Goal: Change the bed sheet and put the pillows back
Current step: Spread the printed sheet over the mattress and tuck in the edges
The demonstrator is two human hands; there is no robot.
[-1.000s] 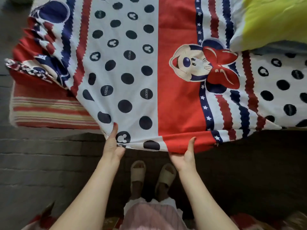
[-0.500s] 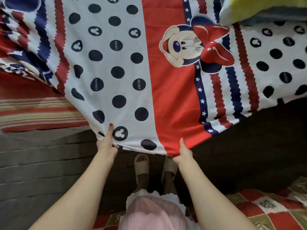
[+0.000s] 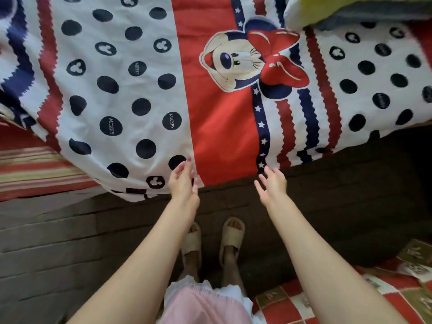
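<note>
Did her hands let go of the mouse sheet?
Yes. Both hands gripped the sheet's lower edge before; now the left hand and right hand hang open just off that edge.

Sheet (image 3: 145, 94) cut off by the top and left edges. Yellow pillow (image 3: 346, 8) cropped at the upper right corner, only 1 end showing. Striped mattress (image 3: 35, 169) mostly hidden under the sheet. Checked cloth (image 3: 350, 298) cut off at the bottom right.
</note>
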